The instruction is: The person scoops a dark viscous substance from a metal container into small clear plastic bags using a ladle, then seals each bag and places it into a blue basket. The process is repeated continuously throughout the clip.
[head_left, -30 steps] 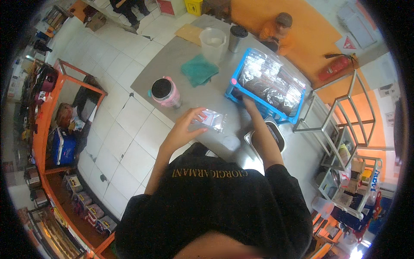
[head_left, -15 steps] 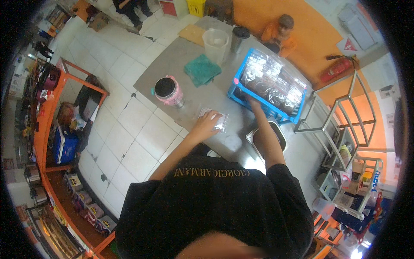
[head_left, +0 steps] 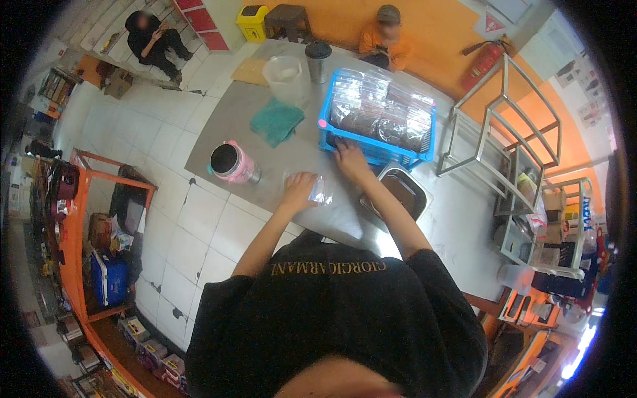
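Note:
My left hand (head_left: 300,192) rests over the edge of a flat clear plastic bag (head_left: 322,192) on the steel table, its fingers loosely bent and apart. My right hand (head_left: 352,160) is at the near left side of a blue plastic basket (head_left: 371,142), fingers spread, their tips against its lower wall. Clear zip bags with dark brown contents (head_left: 381,109) fill the basket. A rectangular steel pan (head_left: 424,199) with something brown inside lies partly under my right forearm. To the left stands a pink and steel tumbler (head_left: 243,166) with dark contents at its open top.
Farther back on the table (head_left: 212,132) lie a teal cloth (head_left: 277,122), a clear pitcher (head_left: 286,79), a dark-lidded cup (head_left: 318,61) and a tan board (head_left: 252,71). A metal frame (head_left: 507,126) stands right. One person sits behind the table, another on steps.
My view has shifted and turned. My right hand has drawn back from inside the basket's near side and now shows its fingers. My left hand stays on the plastic bag.

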Action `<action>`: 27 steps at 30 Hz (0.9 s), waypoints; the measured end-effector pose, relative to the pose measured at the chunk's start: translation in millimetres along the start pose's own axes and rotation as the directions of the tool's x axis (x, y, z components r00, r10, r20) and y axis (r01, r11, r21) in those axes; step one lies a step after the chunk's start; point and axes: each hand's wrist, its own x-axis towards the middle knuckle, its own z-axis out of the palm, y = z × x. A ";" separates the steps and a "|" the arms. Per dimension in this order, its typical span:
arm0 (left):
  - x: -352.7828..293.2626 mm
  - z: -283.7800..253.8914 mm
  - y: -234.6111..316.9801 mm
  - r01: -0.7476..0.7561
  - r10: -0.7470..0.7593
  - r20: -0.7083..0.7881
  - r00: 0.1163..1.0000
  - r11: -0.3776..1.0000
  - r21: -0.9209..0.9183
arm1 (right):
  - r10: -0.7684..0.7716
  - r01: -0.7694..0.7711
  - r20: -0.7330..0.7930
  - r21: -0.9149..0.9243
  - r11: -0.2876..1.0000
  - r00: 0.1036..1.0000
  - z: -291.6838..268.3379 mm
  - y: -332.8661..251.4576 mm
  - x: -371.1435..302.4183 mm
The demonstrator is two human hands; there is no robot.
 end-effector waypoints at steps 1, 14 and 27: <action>-0.4 -2.0 1.5 0.006 -0.006 0.001 1.000 1.000 -0.003 | -0.001 0.001 0.021 -0.003 1.000 1.000 -2.4 -3.1 7.9; -0.8 -12.2 6.5 0.025 -0.026 -0.045 0.999 0.999 -0.031 | 0.146 -0.174 0.215 0.119 0.978 0.966 2.0 -70.2 -81.8; -32.2 -2.2 2.5 0.059 -0.166 -0.225 0.960 0.907 -0.416 | 0.048 -0.105 0.158 0.374 0.921 0.986 -19.0 -89.6 -89.6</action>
